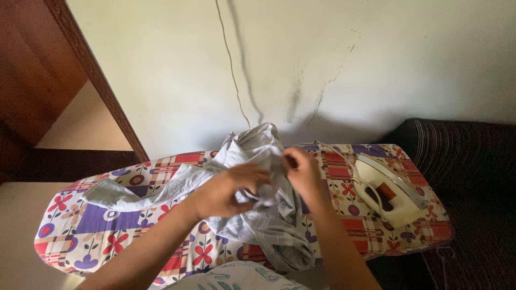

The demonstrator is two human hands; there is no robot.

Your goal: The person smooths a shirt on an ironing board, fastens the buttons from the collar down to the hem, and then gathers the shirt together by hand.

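Note:
A crumpled light grey shirt (252, 150) is bunched up over the middle of an ironing board (97, 220) with a patchwork flower cover. My left hand (228, 190) grips a fold of the shirt from the left. My right hand (301, 169) pinches the cloth just beside it, fingers closed on the fabric. One sleeve trails to the left across the board, and part of the shirt hangs over the near edge.
A cream-coloured iron (389, 196) rests on the board's right end, its cord running up the pale wall (349, 64). A dark striped sofa (467, 156) stands to the right. A wooden door frame (97, 75) is at the left.

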